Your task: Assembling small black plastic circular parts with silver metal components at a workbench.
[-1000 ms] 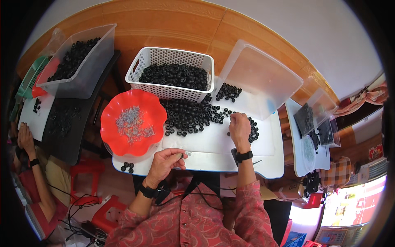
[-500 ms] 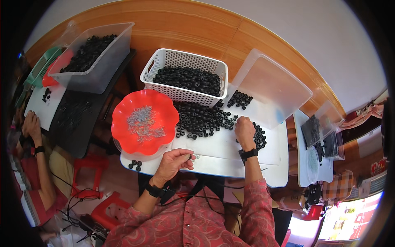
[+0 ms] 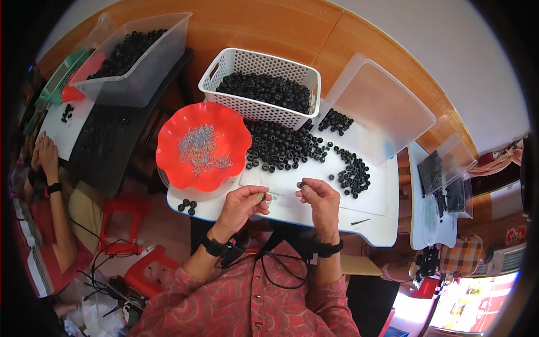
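Note:
Both my hands are raised over the near edge of the white table [image 3: 365,233], a short gap apart. My left hand [image 3: 237,212] is closed in a pinch on a small dark piece [image 3: 263,196], mostly hidden by the fingertips. Between thumb and forefinger of my right hand [image 3: 322,206] is a small black round part [image 3: 302,185]. A few tiny clear pieces [image 3: 273,197] lie just beside the left fingertips. Beyond the hands spreads a heap of black round parts [image 3: 283,145], with a smaller group [image 3: 355,175] to its right. The red scalloped bowl [image 3: 170,165] at left holds many tiny clear pieces.
A white perforated basket [image 3: 252,105] full of black parts stands behind the heap. Right of it leans a translucent plastic bin [image 3: 382,106]. A thin dark tool [image 3: 360,222] lies near the right edge. At far left, another person's hands [image 3: 46,154] rest by a second table.
My right hand has come back from the black parts toward my left hand, now with a black round part in its pinch. My left hand keeps its pinch. The whole view has shifted slightly.

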Tool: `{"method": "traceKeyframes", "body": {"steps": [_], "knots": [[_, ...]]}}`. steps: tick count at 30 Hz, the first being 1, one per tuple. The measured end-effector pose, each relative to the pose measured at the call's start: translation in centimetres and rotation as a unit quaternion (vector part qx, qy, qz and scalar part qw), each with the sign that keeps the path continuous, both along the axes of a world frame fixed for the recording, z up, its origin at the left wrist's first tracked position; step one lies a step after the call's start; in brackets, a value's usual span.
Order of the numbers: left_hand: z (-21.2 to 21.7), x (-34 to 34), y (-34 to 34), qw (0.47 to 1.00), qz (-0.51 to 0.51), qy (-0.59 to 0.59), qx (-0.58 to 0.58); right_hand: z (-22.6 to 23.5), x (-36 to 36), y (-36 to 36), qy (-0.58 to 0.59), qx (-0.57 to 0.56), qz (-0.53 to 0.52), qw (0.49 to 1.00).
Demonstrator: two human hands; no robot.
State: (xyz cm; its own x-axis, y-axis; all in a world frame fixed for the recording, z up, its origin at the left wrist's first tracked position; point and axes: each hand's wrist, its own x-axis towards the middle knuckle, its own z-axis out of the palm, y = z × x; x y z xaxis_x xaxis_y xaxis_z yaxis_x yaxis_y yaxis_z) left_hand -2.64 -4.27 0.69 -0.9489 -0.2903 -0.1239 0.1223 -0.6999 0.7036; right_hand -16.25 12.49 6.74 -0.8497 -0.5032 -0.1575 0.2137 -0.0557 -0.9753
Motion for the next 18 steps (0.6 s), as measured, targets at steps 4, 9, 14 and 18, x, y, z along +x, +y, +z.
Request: {"method": "traceKeyframes", "body": {"steps": [4, 9, 14, 18], "knots": [[0.9, 0.3, 1.1, 1.000, -0.007, -0.001, 0.018, -0.9, 2.3, 0.0, -0.011, -0.035, 0.003, 0.999], [2.4, 0.1, 2.2, 0.999, -0.016, 0.009, 0.031, -1.1, 4.1, -0.2, 0.021, -0.046, -0.004, 0.999], [3.0, 0.0, 2.5, 0.997, -0.036, 0.023, 0.065, -0.7, 5.0, -0.1, 0.077, -0.028, 0.000, 0.997], [3.0, -0.1, 2.7, 0.997, -0.037, 0.022, 0.066, -1.0, 5.5, -0.1, 0.090, -0.036, -0.004, 0.995]]}}
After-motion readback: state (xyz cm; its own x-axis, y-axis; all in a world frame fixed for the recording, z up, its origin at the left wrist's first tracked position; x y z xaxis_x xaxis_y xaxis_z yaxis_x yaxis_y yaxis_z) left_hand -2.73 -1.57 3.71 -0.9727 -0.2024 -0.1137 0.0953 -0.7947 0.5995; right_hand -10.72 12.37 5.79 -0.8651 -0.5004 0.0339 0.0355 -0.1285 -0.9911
